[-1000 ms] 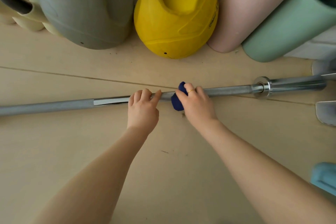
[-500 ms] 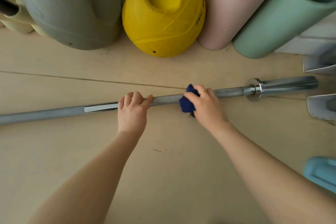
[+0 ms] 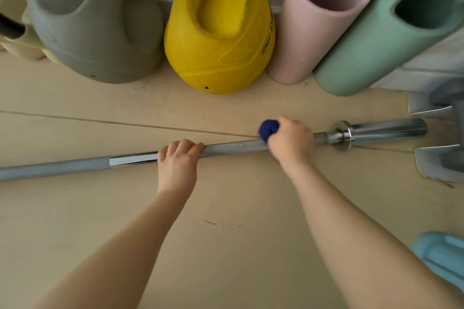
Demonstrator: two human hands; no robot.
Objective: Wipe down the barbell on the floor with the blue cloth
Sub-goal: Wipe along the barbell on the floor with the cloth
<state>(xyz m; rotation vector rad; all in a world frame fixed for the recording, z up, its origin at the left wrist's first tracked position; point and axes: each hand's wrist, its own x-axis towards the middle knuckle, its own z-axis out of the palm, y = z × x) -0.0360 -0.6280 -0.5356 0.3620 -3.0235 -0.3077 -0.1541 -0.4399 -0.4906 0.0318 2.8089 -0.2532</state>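
On the bar's knurled stretch, just short of the collar, my right hand [image 3: 291, 142] was clenched around the blue cloth [image 3: 268, 128], which bulged out of the fist on its left side and sat wrapped against the steel. My left hand [image 3: 177, 160] rested further along, its fingers [image 3: 184, 145] curled together over the top of the shaft, gripping it where the knurling met a polished band. Both forearms reached in from the bottom of my view. The barbell [image 3: 233, 148] lay flat on the pale wooden floor [image 3: 226, 233], running from the left edge across to its chrome sleeve [image 3: 386, 128] on the right, roughly along a seam between boards. Beyond it, along the wall, stood a grey kettlebell [image 3: 95, 20] and a yellow kettlebell [image 3: 218, 32] side by side, then a pink roller [image 3: 313, 32] and a green roller [image 3: 381, 37] leaning together. Near the sleeve's end I could make out grey-white metal feet [image 3: 437, 163], and a light blue object [image 3: 442, 256] sat at the lower right, too cropped to identify.
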